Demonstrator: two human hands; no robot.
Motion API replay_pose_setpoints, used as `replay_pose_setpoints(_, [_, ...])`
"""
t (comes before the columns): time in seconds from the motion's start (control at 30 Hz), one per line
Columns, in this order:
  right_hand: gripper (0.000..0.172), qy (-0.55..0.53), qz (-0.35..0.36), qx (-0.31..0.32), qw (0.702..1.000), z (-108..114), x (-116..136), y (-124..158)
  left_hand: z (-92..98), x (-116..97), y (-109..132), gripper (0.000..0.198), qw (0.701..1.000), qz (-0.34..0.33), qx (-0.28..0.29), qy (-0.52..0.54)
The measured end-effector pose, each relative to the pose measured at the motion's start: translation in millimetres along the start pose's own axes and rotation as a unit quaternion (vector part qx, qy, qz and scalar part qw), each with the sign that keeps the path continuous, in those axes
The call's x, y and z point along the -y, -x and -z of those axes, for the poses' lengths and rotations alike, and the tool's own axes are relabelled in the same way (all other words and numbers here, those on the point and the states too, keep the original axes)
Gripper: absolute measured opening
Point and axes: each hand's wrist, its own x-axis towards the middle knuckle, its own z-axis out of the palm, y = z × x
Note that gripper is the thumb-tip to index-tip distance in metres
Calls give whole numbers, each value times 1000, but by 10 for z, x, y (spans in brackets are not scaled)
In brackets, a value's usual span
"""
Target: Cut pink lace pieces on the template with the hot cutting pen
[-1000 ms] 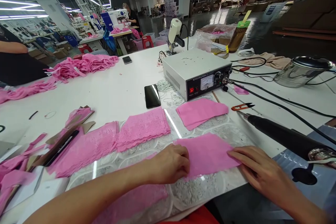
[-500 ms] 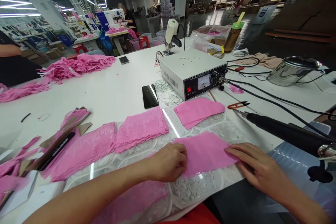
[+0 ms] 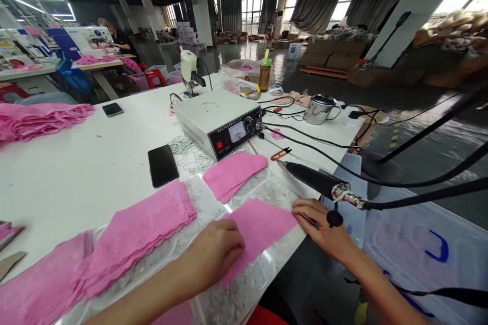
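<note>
Pink cloth (image 3: 263,226) flat on the clear mat (image 3: 221,299), between two hands.
Left hand (image 3: 215,249) curls over its left side, right hand (image 3: 324,236) fingers its right corner; whether either pinches, I cannot tell. Seemingly a steadying step; the next move calls for keeping it flat.

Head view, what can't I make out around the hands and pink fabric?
Head view: pink panel, part of its left side hidden under the left hand.
Head view: lower-left pink stack, cut off by the picture's left edge.
Head view: meter on the box, reading too small to tell.
</note>
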Motion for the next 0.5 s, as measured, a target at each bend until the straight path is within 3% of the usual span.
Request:
replay_pose_setpoints(0.27, [15, -9, -79, -6, 997, -87, 44, 17, -189, -191, -838, 21, 999, -21, -32, -20])
replay_pose_setpoints(0.5, [17, -15, -84, -9, 996, -101, 65, 3, -316, -217, -1123, 21, 999, -20, -36, -5])
